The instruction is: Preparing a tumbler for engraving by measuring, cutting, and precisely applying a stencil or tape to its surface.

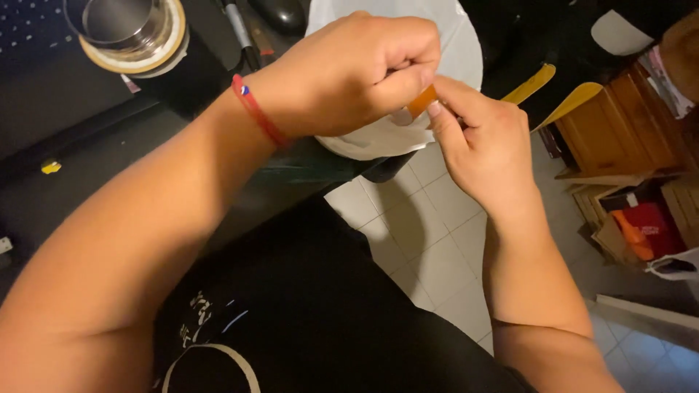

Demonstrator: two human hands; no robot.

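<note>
Black-shirted torso [313, 320] lowest in view, a small orange piece [421, 100] is pinched between closed fingers of the left hand [349, 73] and right hand [484, 142], over white sheet [459, 44], apparently not yet separated.

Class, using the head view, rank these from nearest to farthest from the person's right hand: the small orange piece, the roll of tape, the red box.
1. Small orange piece: pinched at the right hand fingertips.
2. Red box: lower right, on the floor.
3. Roll of tape: far upper left, on the dark table.
</note>
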